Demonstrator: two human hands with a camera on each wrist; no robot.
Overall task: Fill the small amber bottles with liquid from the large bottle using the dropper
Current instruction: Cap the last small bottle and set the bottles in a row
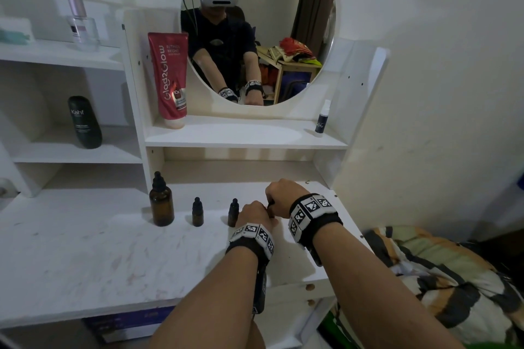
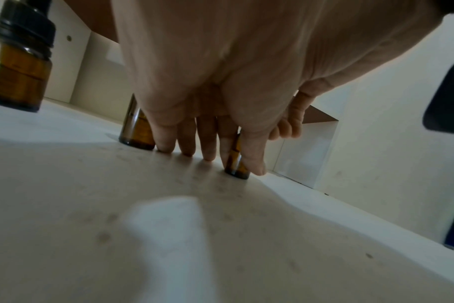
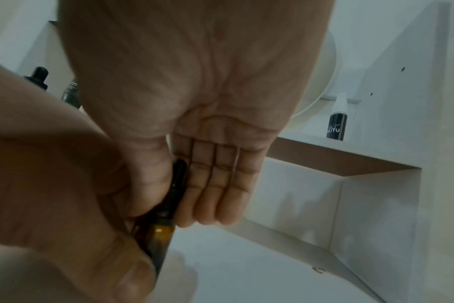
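Bottles of amber glass are standing in a row on the white tabletop (image 1: 85, 249). One small bottle (image 2: 236, 162) is sitting upright between the two hands. The left hand (image 1: 253, 214) is gripping its glass body, with the thumb on one side and the index finger on the other, while the other fingers (image 2: 206, 143) are pointing down to the tabletop. The right hand (image 1: 283, 197) is closing over the top of this bottle, thumb and fingers pinching its black dropper cap (image 3: 178, 184). In the right wrist view the glass under the cap is looking amber, but I cannot tell how much liquid is inside.

Just left of the left hand another small bottle (image 1: 233, 212) is standing with its cap on, and a third one (image 1: 197, 212) is standing further left, apart from it. The large bottle (image 1: 161, 203) is standing at the left end of the row, also closed with a black dropper. The left wrist view is showing a darker band in its lower part, maybe liquid.

On the shelves behind, a red tube (image 1: 170, 79), a dark bottle (image 1: 84, 122) and a small spray bottle (image 1: 322, 119) are standing.
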